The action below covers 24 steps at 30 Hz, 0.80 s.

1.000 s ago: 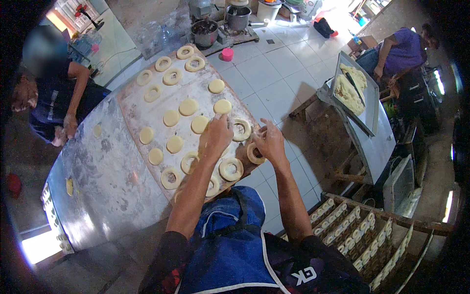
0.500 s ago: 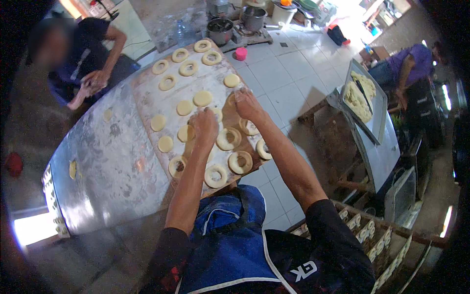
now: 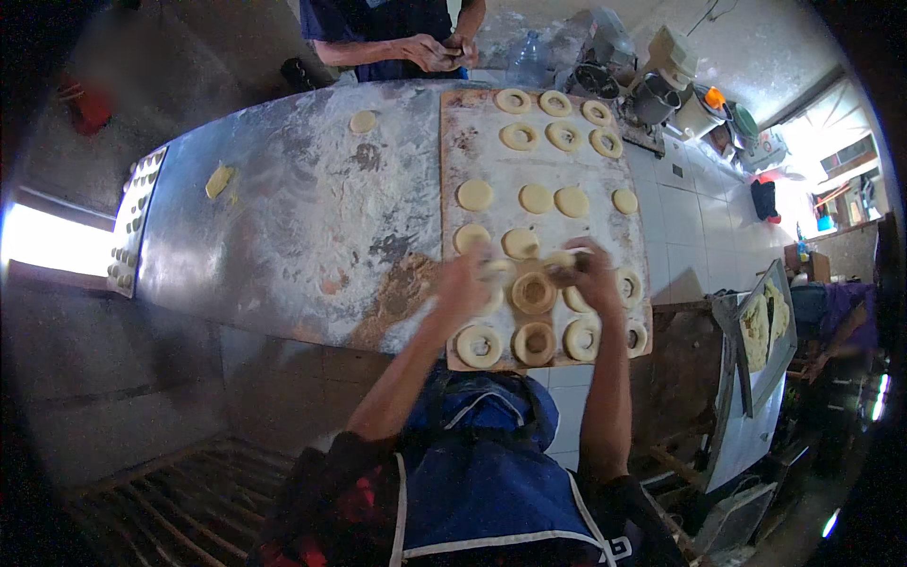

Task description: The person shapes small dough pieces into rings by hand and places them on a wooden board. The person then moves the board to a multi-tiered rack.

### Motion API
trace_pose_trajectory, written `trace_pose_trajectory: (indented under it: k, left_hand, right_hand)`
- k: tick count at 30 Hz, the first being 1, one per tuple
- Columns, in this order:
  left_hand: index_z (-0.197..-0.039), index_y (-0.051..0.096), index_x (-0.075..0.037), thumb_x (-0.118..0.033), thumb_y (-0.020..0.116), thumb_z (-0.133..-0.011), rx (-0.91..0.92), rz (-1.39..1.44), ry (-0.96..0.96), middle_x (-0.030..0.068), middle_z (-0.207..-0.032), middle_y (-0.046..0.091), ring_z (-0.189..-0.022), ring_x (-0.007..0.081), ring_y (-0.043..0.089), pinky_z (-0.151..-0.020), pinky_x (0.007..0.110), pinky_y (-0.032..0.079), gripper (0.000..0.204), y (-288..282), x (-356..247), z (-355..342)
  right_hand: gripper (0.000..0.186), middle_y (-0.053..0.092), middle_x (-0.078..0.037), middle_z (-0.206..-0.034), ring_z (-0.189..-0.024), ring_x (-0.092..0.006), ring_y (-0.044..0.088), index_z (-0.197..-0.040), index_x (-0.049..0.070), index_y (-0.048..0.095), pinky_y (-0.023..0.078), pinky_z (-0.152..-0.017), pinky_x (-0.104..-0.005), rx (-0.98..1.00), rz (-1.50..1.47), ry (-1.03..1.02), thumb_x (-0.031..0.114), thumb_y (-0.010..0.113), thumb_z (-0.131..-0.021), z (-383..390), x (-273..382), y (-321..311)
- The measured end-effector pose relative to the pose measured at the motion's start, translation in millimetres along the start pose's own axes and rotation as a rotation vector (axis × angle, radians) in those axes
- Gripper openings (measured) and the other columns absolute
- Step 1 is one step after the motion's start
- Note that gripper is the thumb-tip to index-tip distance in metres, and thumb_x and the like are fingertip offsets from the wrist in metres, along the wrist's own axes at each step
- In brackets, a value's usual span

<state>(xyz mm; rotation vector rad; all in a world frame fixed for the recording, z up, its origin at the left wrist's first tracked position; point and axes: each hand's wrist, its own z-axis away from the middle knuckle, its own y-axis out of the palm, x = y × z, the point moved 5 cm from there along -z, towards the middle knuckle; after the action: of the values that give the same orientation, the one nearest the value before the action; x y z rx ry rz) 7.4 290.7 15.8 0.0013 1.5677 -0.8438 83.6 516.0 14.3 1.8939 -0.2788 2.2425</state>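
Observation:
Pale dough rounds (image 3: 475, 196) and dough rings (image 3: 480, 347) lie in loose rows on a floured wooden board (image 3: 548, 170). My left hand (image 3: 463, 283), blurred by motion, is over the board's near left part, beside a pale dough piece (image 3: 497, 271); its grip on that piece is unclear. Across from it, the fingers of my right hand (image 3: 595, 274) are bent around the edge of another dough piece (image 3: 559, 260). Between my hands a shaded dough ring (image 3: 534, 293) rests on the board. Some rings are partly covered by my fingers.
The board lies on a floured metal table (image 3: 274, 227) with a dough scrap (image 3: 219, 180). Across it, a co-worker's hands (image 3: 439, 52) hold something small. Pots (image 3: 654, 97) and a water bottle (image 3: 529, 61) stand at the back. A dough tray (image 3: 765, 326) is at right.
My view has turned right, so the board appears squarer and the co-worker is straight across. My hands have drawn nearer to me, and a dough piece now shows at my right fingers.

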Motion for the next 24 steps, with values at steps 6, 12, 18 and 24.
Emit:
trace_pose_trajectory:
  k: [6,12,18,24]
  left_hand:
    - [-0.115,0.051,-0.007,-0.009,0.071,-0.076,-0.379,-0.344,-0.237,0.0163,-0.1,0.064,-0.093,0.0327,0.062,-0.08,0.043,0.048,0.043,-149,94,35]
    - [-0.109,0.057,-0.006,-0.011,0.065,-0.082,-0.508,-0.227,0.028,0.0182,-0.1,0.063,-0.1,0.04,0.057,-0.088,0.047,0.043,0.03,-157,101,55]
    - [-0.113,0.063,-0.003,-0.025,0.067,-0.086,-0.323,0.044,-0.094,0.0185,-0.114,0.063,-0.111,0.0314,0.057,-0.095,0.041,0.044,0.035,-146,101,57]
    - [-0.111,0.062,0.002,-0.026,0.065,-0.089,-0.028,0.44,-0.15,0.0159,-0.104,0.066,-0.098,0.022,0.06,-0.088,0.035,0.046,0.036,-151,100,51]
  right_hand:
    - [0.034,0.065,-0.016,-0.09,-0.082,-0.0311,0.064,-0.097,0.003,0.059,0.049,-0.072,-0.0383,0.172,0.487,-0.359,0.009,0.075,-0.067,-50,-11,196]
    - [0.031,0.065,-0.016,-0.087,-0.085,-0.0325,0.064,-0.092,0.004,0.057,0.05,-0.074,-0.0434,-0.1,1.23,-0.717,0.013,0.074,-0.068,-70,-4,268]
    - [0.028,0.062,-0.009,-0.085,-0.078,-0.0217,0.065,-0.09,0.004,0.054,0.053,-0.07,-0.0356,0.18,0.519,-0.158,0.005,0.076,-0.072,-46,-8,252]
    - [0.044,0.064,-0.012,-0.089,-0.084,-0.0172,0.065,-0.109,0.004,0.046,0.053,-0.069,-0.0296,0.002,0.152,-0.046,0.004,0.075,-0.076,-13,-2,268]
